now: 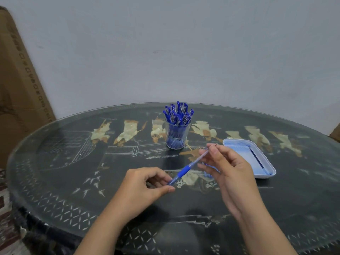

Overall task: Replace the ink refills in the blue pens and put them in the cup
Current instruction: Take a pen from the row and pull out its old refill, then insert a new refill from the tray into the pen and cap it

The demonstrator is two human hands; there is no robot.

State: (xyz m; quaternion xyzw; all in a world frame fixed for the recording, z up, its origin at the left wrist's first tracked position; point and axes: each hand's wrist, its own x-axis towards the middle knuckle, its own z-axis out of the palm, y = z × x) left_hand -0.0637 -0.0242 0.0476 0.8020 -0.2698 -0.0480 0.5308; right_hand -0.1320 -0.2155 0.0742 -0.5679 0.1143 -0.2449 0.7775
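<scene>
Head view: dark oval bench (pixel 55 162), near edge under both forearms. White tray (pixel 266 162) sits right of the hands; clear cup (pixel 177 137) of blue pens (pixel 177 113) stands beyond them, with bare bench to the left. Grip of left hand (pixel 139 188) pinches the low end of one blue pen (pixel 184 171). Grip of right hand (pixel 230 168) pinches its raised tip end, other fingers loosely spread. The pen slants above the bench.
</scene>
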